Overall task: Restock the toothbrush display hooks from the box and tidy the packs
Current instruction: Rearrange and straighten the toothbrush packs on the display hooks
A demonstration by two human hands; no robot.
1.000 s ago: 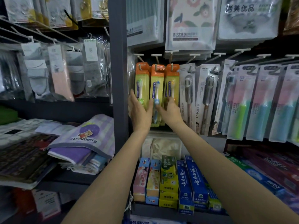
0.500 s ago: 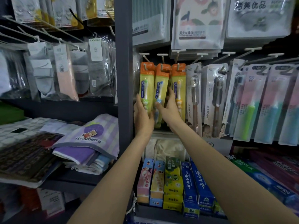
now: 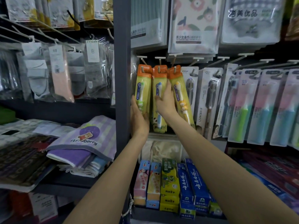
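Head view: risking knocking the 3 orange-topped toothbrush packs (image 3: pixel 159 97) off their hooks (image 3: pixel 159 68) if pushed too hard at 12 o'clock. Left hand (image 3: pixel 139 117) pressing the leftmost pack, fingers straight and together; right hand (image 3: pixel 166 102) wedging between middle and right packs, fingers extended. Counting 3 packs, 2 hands; box not showing.
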